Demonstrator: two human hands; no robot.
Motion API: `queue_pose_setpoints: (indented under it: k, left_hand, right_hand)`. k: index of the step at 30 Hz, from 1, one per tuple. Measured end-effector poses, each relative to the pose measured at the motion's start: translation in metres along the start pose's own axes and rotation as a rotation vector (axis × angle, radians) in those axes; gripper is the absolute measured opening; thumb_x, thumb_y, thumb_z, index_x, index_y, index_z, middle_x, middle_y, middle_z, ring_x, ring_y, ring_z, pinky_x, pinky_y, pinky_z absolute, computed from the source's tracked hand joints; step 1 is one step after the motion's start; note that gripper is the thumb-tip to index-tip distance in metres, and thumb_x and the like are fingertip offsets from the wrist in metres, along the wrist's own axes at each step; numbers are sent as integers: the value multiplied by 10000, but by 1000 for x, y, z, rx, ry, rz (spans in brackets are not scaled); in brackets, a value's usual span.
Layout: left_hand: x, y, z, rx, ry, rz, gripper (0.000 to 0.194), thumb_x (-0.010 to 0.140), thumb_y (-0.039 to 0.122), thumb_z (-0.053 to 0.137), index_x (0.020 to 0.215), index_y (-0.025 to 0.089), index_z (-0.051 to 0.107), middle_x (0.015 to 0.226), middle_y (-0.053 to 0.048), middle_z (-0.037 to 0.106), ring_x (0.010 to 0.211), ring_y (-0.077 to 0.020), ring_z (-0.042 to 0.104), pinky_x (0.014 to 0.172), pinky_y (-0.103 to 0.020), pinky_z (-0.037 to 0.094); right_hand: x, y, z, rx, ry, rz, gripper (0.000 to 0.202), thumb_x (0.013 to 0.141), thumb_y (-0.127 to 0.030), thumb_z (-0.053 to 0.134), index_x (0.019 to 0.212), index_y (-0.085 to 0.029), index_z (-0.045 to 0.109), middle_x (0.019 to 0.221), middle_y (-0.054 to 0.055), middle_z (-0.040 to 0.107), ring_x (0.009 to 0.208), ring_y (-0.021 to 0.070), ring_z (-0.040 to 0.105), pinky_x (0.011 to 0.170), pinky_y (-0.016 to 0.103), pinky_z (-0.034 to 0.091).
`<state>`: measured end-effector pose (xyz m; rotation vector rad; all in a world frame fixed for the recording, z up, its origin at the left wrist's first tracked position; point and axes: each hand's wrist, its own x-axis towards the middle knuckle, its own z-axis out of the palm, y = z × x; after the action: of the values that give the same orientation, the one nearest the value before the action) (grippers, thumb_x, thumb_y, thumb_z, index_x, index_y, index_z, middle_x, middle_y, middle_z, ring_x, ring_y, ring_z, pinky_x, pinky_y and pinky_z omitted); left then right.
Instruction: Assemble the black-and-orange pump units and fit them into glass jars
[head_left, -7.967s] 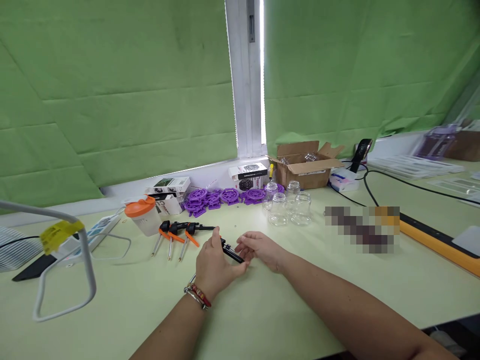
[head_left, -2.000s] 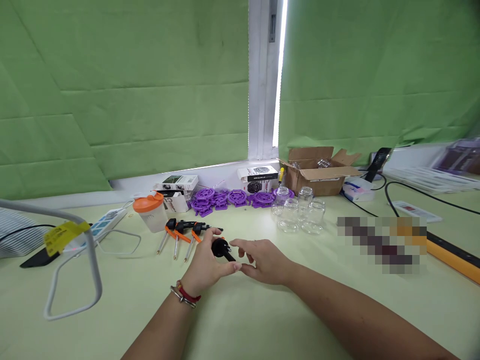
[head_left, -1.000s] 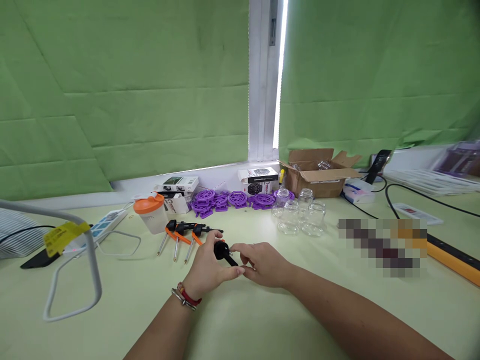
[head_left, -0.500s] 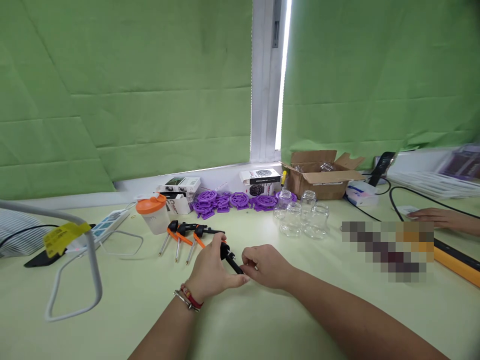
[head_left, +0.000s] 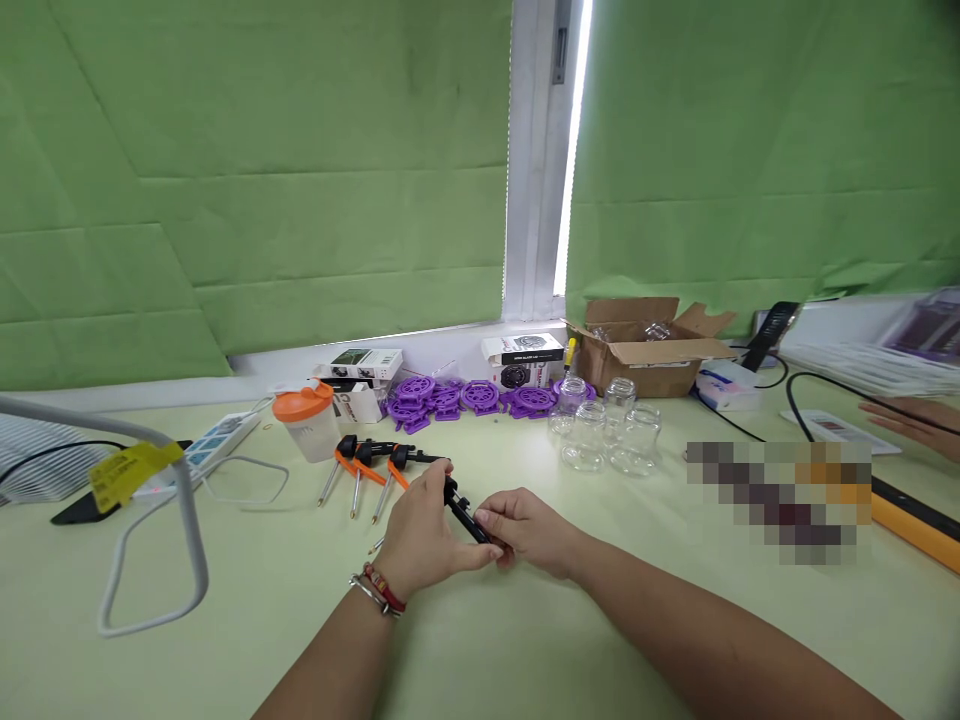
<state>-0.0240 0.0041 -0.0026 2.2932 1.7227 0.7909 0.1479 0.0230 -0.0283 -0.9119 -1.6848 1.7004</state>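
A pale green tabletop (head_left: 225, 620) fills the lower half. Behind it, from nine to three o'clock, hang wrinkled green fabric blinds (head_left: 262, 180). At twelve o'clock a white window frame post (head_left: 534, 160) splits them, with a thin bright strip of daylight (head_left: 576, 150) just beside it.

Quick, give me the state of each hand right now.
Left hand: closed around the small black plastic pump handle.
Right hand: fingers pinched on the same handle's near end.
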Motion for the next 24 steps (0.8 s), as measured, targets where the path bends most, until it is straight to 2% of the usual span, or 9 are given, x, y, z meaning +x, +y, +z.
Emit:
queue_pose_setpoints:
  k: [6,11,17,21,24]
  left_hand:
    - [0,-1,5,23,22,-30,1001,461,555,711,1289,149,323,1214,-168,518,1083,-329,512,856,-434,436]
    - [2,-8,6,-74,42,-78,1053,513,585,693,1360,182,214,1243,-157,507,1110,-309,504,858,-424,432]
    - [10,-25,11,-132,105,-204,788,647,558,610,1283,200,313,1074,-104,585,933,-246,585,684,-329,460]
    - [14,-33,14,-118,71,-225,565,722,452,563,1205,212,395,980,-70,612,828,-206,598,641,-302,448]
    - [15,-35,15,-127,63,-220,480,727,435,558,1139,218,445,953,-59,620,825,-204,597,643,-300,449]
  right_hand:
    - [0,3,7,129,-56,51,368,771,-492,549,761,-127,590,582,4,583,437,83,499,427,208,368]
    - [3,1,-2,135,28,74,303,761,-419,564,675,-129,582,531,-9,564,387,59,440,402,200,329]
    - [9,6,-27,180,166,107,264,763,-384,556,763,-124,601,514,-23,540,372,45,398,380,192,277]
    - [13,10,-33,183,180,109,262,761,-383,562,774,-125,602,518,-23,539,374,45,396,385,196,270]
    - [12,7,-32,181,167,87,260,752,-382,574,773,-124,598,520,-24,532,382,49,393,394,201,268]
